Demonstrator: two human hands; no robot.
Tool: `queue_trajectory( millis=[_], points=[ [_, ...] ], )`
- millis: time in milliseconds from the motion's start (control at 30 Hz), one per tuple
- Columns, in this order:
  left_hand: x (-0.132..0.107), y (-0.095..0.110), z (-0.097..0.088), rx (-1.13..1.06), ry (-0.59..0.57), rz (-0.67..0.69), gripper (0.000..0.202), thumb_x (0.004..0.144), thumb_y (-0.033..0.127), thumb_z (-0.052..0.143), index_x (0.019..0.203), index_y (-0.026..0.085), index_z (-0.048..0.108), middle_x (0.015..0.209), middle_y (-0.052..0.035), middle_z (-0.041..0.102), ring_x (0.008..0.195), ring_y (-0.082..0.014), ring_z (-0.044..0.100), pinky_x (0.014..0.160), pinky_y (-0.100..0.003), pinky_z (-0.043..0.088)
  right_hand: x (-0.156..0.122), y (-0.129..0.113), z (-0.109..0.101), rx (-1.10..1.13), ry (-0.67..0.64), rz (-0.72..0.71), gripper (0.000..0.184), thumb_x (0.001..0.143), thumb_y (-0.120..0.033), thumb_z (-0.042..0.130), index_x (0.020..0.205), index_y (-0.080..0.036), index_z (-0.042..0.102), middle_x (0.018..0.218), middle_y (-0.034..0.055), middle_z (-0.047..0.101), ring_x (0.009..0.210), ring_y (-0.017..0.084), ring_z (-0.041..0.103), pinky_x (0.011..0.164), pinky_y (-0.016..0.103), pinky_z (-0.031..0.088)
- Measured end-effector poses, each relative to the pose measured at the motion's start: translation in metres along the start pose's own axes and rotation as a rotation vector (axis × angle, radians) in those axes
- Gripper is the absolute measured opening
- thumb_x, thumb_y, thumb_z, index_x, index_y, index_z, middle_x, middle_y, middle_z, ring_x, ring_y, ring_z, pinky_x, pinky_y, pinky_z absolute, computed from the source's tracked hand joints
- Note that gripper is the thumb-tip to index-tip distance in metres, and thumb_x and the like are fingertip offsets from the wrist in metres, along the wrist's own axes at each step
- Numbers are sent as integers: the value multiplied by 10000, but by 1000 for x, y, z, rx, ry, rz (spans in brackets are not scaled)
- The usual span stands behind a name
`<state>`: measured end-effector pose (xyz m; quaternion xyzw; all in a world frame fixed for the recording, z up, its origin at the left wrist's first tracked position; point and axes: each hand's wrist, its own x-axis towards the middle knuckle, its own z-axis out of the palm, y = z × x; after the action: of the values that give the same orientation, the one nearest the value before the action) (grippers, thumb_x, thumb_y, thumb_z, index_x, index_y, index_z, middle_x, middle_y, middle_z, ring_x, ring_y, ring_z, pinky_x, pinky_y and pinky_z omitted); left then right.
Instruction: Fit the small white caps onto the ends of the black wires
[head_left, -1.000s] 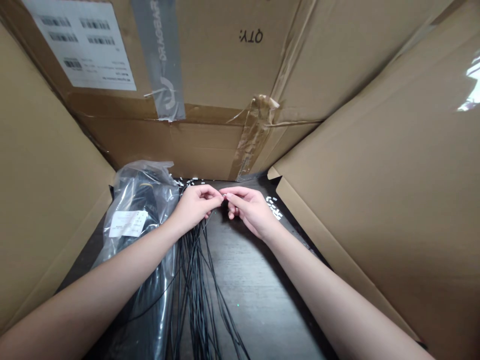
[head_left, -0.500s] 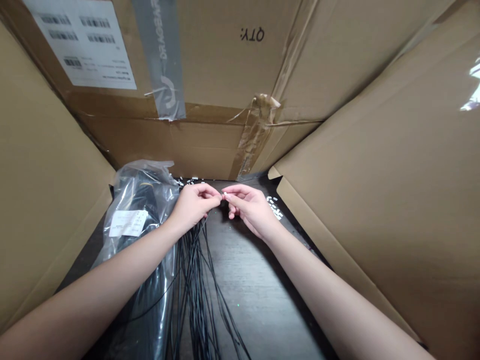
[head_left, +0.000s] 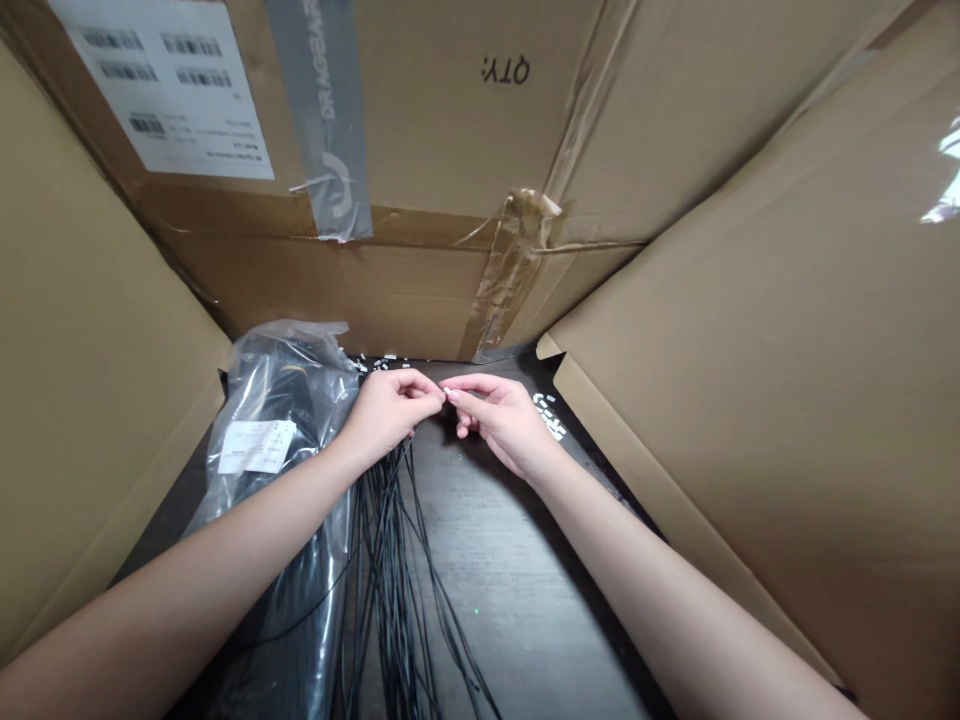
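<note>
My left hand (head_left: 391, 412) is closed in a pinch above the top end of a bundle of thin black wires (head_left: 391, 570). One black wire runs up into its fingers. Thumb and forefinger of my right hand (head_left: 504, 418) pinch a small white connector (head_left: 448, 392). The fingertips of both hands meet around this piece, so the end of the wire is hidden. To the right of my right hand lies a small pile of similar white pieces (head_left: 551, 418). More white pieces (head_left: 385, 362) are scattered behind my left hand.
A clear plastic bag (head_left: 255, 390) with dark contents and a white label lies left of the wires on the dark table (head_left: 517, 570). Cardboard walls stand at the back (head_left: 420, 290), the left (head_left: 90, 330) and the right (head_left: 750, 350).
My right fingertips have shifted slightly left and closer to my left fingertips, and less of the white connector shows. The wires and the bag stay in place.
</note>
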<state>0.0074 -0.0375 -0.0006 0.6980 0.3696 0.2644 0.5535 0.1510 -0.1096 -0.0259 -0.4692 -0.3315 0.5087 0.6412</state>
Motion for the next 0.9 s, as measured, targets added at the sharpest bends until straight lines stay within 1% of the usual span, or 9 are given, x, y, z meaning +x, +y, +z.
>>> queue_trajectory(
  millis=[200,500,900],
  points=[
    [0,-2,0,5,0,5,141,663,261,634,704,132,673,597,22,593,426,-63,444,395,-187,336,1,1,-1,2,1,-8,287,592,-324,870,804,-159,771,549,-25,595,475,76,461,443,237,465],
    [-1,0,-1,6,0,10,127,648,254,634,681,135,664,570,28,576,429,-66,436,399,-188,320,-1,2,-1,-39,6,-20,277,599,-322,866,805,-163,771,600,-5,652,461,77,486,433,236,465],
    [-1,-2,-1,32,5,15,119,659,238,625,682,130,668,564,28,572,421,-64,435,397,-185,315,1,5,-2,-69,9,-15,266,612,-325,860,802,-159,774,625,2,661,462,75,489,431,239,466]
  ],
)
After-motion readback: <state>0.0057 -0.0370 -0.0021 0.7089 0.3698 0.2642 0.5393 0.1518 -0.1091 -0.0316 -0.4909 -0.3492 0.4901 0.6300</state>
